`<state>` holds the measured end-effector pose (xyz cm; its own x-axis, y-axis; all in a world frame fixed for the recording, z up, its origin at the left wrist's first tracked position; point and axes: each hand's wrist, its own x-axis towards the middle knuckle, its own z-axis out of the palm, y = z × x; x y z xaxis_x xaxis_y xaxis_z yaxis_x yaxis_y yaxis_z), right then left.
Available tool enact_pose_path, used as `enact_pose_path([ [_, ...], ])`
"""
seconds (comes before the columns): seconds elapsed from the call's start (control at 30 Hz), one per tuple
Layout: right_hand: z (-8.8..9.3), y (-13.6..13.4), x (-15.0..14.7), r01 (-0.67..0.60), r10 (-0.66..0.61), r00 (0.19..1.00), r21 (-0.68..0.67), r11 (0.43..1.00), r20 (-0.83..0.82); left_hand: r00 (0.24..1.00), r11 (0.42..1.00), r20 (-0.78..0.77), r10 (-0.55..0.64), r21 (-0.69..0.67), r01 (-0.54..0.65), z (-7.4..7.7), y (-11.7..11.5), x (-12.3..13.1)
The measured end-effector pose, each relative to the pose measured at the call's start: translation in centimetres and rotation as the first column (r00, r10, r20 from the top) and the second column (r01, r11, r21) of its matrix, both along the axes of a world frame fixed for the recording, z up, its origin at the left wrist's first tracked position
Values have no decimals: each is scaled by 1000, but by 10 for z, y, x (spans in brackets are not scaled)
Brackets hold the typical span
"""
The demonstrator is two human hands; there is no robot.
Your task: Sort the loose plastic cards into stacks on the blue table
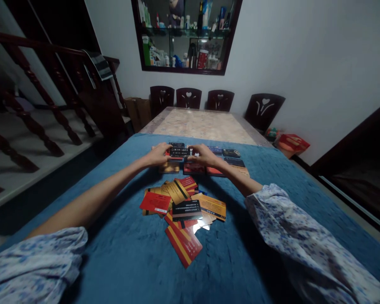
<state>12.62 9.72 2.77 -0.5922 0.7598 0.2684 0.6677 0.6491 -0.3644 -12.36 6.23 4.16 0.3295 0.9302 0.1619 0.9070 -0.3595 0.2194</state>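
My left hand [160, 153] and my right hand [205, 155] pinch a black card [180, 152] with pale print by its two ends, over the rows of sorted cards. Just below it lie a gold card stack [169, 168] and a dark red card stack [194, 169]. To the right are a red card stack [214, 172], a blue card stack [215, 150] and a black card stack [231, 153]. Nearer to me spreads a loose, overlapping pile with a black card [186, 210], a red card [155, 202], an orange card [213, 207] and a red card with yellow stripe [184, 246].
A blue cloth [120, 257] covers the near part of the long table [202, 124]. Several dark chairs [188, 98] stand at the far end, below a glass-shelved wall cabinet [183, 71]. A stair railing [50, 48] runs on the left; a red bag [293, 143] sits on the right.
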Motion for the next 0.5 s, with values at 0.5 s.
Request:
enact_pose_path([
  [0.5,-2,35,-15,75,-72,994,-37,996,79,1000,999,-5,30,14,-30,-1,33,-4],
])
